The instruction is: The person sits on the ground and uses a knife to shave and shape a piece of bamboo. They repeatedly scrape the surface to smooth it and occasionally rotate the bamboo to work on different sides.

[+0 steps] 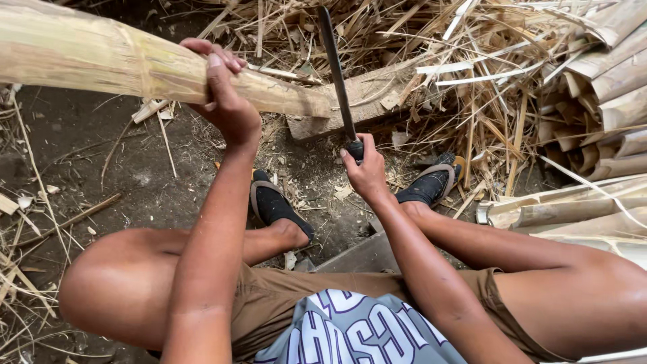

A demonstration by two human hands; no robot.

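Grip of left hand (226,101) closed round bamboo pole (101,61), right hand (366,172) fisted on blade (335,74).

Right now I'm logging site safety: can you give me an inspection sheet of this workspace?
Surface: bare dirt ground, wood block under the pole tip.
Job's things: bamboo pole resting on the block; long blade raised beside it.
Clutter: bamboo strips, split slabs.
Grips: left hand wraps the pole; right hand holds the blade's handle.
Cables: nothing seen.
Surroundings: sandalled feet close to the block.
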